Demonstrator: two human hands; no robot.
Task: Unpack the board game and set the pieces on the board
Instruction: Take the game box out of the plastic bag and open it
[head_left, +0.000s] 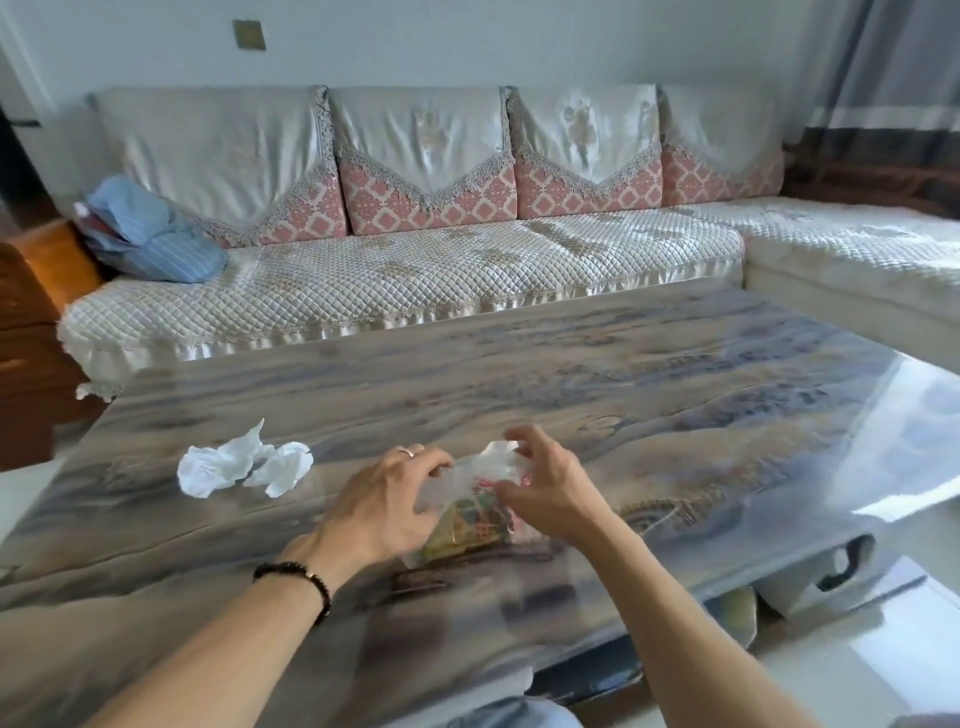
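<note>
A clear plastic bag (470, 512) with a colourful folded game board and pieces inside lies on the marbled coffee table (571, 395), near its front edge. My left hand (387, 506) grips the bag's left side, with a ring on one finger and a dark bead bracelet at the wrist. My right hand (545, 486) pinches the bag's top right, where the plastic bunches up. The contents are blurred and partly hidden by both hands.
Crumpled white tissue paper (241, 465) lies on the table left of my hands. A long quilted sofa (405, 280) stands behind the table, with a blue striped cloth bundle (150, 234) on its left end. A white bin (826, 577) sits under the table's right side.
</note>
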